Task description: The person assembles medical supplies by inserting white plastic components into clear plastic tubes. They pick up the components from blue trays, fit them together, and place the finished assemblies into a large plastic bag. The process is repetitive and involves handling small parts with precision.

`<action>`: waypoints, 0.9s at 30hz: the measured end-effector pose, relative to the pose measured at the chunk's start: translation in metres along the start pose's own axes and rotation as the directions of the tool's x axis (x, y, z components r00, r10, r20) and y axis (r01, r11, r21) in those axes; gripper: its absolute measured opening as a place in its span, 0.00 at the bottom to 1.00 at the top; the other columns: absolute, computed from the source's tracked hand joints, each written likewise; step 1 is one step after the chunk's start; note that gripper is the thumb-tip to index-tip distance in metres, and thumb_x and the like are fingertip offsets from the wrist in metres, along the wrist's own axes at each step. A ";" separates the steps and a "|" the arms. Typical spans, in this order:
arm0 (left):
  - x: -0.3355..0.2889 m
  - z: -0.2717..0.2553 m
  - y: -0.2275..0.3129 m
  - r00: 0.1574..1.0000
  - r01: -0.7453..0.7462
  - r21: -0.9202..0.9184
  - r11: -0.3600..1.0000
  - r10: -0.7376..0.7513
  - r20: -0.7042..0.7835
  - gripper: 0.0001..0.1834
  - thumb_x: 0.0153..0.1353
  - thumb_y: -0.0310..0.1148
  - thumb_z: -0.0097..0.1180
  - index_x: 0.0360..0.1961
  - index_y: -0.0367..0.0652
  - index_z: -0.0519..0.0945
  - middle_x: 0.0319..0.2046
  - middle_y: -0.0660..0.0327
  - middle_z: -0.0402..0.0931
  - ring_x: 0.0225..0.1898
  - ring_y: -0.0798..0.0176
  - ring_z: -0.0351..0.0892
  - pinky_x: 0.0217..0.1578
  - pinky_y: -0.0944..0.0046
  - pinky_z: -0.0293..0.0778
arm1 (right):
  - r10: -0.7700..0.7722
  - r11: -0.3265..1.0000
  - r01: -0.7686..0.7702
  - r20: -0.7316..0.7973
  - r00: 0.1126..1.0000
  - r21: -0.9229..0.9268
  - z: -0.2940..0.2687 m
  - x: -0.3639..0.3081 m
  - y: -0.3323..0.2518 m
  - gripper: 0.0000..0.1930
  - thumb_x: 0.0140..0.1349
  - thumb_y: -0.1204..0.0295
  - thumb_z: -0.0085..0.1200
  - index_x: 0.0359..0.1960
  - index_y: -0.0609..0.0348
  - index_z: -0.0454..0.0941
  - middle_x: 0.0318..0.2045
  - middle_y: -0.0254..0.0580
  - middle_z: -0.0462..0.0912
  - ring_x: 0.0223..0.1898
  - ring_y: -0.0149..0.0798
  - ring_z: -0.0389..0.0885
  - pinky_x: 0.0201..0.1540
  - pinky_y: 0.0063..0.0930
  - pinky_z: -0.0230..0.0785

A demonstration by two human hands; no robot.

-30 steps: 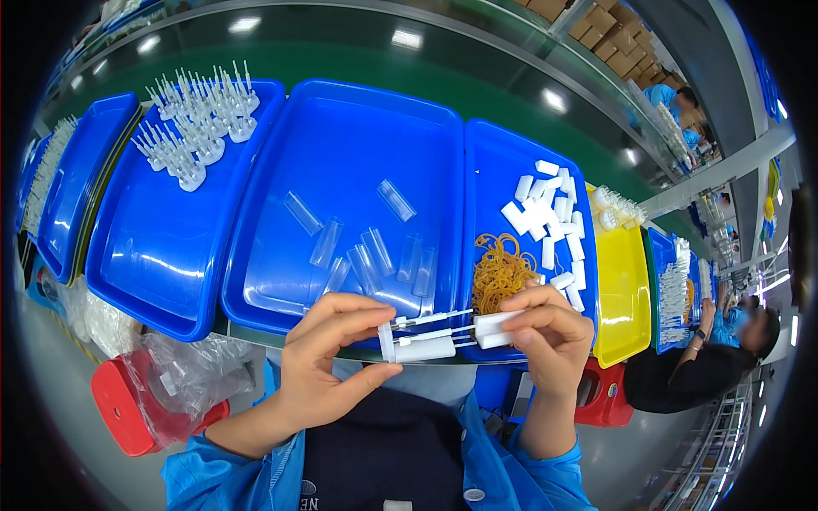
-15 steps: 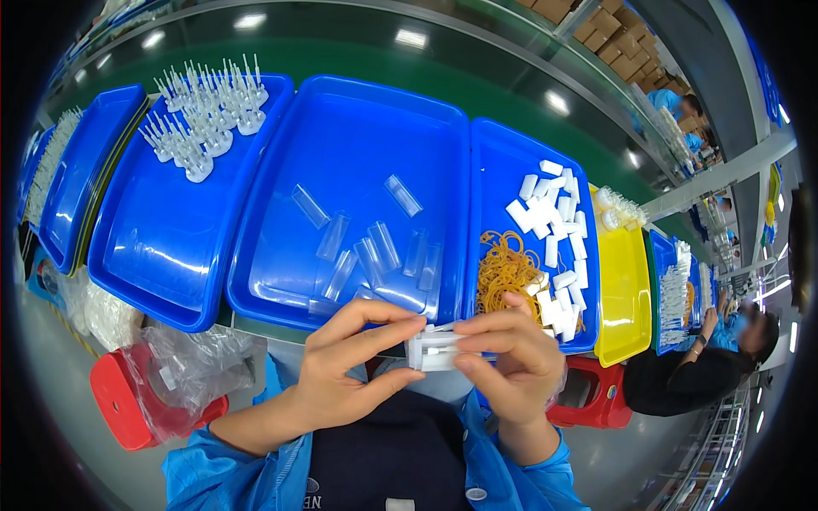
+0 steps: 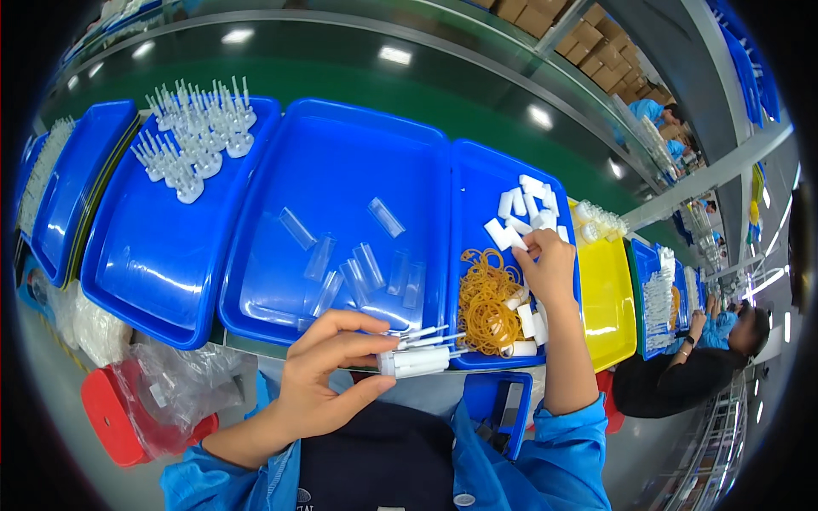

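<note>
My left hand pinches the base of a white plastic pronged piece, held sideways in front of the trays. Several thin pins stick out of it to the right, and white cylinders sit on some of them. My right hand reaches into the right blue tray. Its thumb and fingers close at one of the white foam-like cylinders, partly hidden by the fingertips. More white cylinders lie beyond that hand. Tan rubber bands are heaped left of my right wrist.
Clear plastic tubes lie in the middle blue tray. Similar pronged pieces stand in the left blue tray. A yellow tray adjoins on the right. Below are a red stool and plastic bags. A co-worker sits far right.
My right hand has left the pronged piece and moved right and forward to the white cylinders. My left hand still holds the piece, now slightly lower and left, its pins exposed.
</note>
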State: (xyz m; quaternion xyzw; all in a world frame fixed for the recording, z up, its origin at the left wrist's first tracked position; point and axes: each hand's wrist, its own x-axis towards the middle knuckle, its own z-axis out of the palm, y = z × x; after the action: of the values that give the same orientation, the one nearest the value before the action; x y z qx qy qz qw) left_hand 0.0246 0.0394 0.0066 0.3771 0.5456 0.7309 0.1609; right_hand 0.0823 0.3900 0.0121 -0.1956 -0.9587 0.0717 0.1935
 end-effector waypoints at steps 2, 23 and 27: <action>0.000 -0.006 -0.001 0.997 0.001 0.048 0.999 -0.005 0.071 0.22 0.53 0.17 0.62 0.51 0.28 0.74 0.53 0.46 0.67 0.51 0.53 0.78 0.49 0.59 0.81 | 0.077 0.983 -0.080 0.020 0.997 0.163 -0.003 0.002 -0.002 0.08 0.46 0.76 0.67 0.28 0.61 0.80 0.28 0.43 0.83 0.28 0.40 0.82 0.37 0.31 0.71; -0.003 0.000 -0.005 0.996 -0.035 0.085 0.996 0.041 -0.076 0.25 0.49 0.17 0.65 0.51 0.32 0.77 0.49 0.49 0.73 0.50 0.56 0.79 0.49 0.62 0.81 | -0.023 0.269 -0.175 0.188 0.982 0.947 -0.042 -0.085 -0.116 0.07 0.53 0.85 0.59 0.34 0.63 0.81 0.34 0.43 0.85 0.40 0.35 0.81 0.66 0.40 0.48; -0.005 -0.004 -0.006 0.996 -0.035 0.143 0.989 0.046 -0.076 0.25 0.49 0.18 0.66 0.51 0.32 0.78 0.49 0.49 0.73 0.50 0.57 0.79 0.49 0.63 0.81 | -0.021 0.367 -0.152 0.172 0.985 0.918 -0.045 -0.085 -0.118 0.10 0.52 0.87 0.57 0.36 0.65 0.83 0.35 0.44 0.85 0.40 0.35 0.82 0.67 0.41 0.48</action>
State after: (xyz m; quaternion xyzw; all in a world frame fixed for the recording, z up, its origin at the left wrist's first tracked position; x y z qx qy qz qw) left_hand 0.0241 0.0353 -0.0015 0.3693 0.5943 0.7078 0.0970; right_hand 0.1320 0.2510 0.0492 -0.0852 -0.7561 0.6199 0.1920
